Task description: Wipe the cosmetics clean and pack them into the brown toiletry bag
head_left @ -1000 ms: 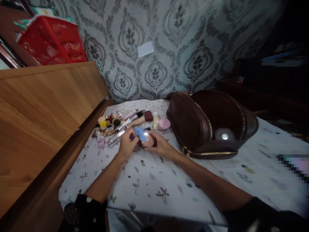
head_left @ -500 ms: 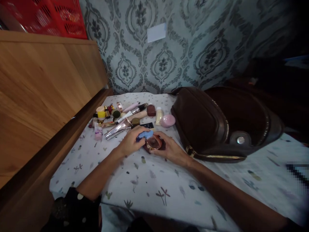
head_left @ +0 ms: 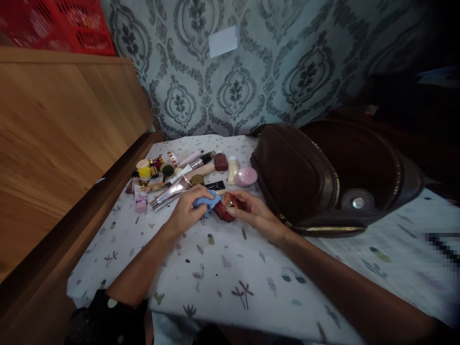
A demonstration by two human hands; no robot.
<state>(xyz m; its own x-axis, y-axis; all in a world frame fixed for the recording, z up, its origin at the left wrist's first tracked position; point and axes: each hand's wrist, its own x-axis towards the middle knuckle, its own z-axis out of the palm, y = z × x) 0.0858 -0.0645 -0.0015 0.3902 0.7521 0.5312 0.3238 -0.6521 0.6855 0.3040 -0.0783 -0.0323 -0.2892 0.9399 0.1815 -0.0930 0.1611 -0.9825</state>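
My left hand (head_left: 189, 209) is closed on a crumpled blue cloth (head_left: 207, 200). Just to its right, my right hand (head_left: 253, 211) grips a dark red bottle (head_left: 224, 212) with a shiny copper-coloured cap (head_left: 229, 200); it looks like a perfume bottle, tilted over the table. The cloth lies close against the bottle's left side; whether it touches cannot be made out. Beyond my hands lies a pile of cosmetics: a pink rounded case (head_left: 246, 177), a cream tube (head_left: 233, 170), a dark red square-shaped item (head_left: 220, 162), a rose-gold tube (head_left: 172, 192) and a yellow jar (head_left: 144, 173).
A large dark brown leather bag (head_left: 291, 177) stands unzipped at the right. A wooden cabinet side (head_left: 72, 120) borders the table on the left, with a red plastic basket (head_left: 86, 28) on top. The patterned tablecloth (head_left: 223, 287) reaches the front edge; a papered wall (head_left: 237, 91) rises behind.
The bottle has been turned in my right hand, so its dark red side now shows with the cap tipped up and right. The blue cloth has shifted to the bottle's left. The view has moved slightly.
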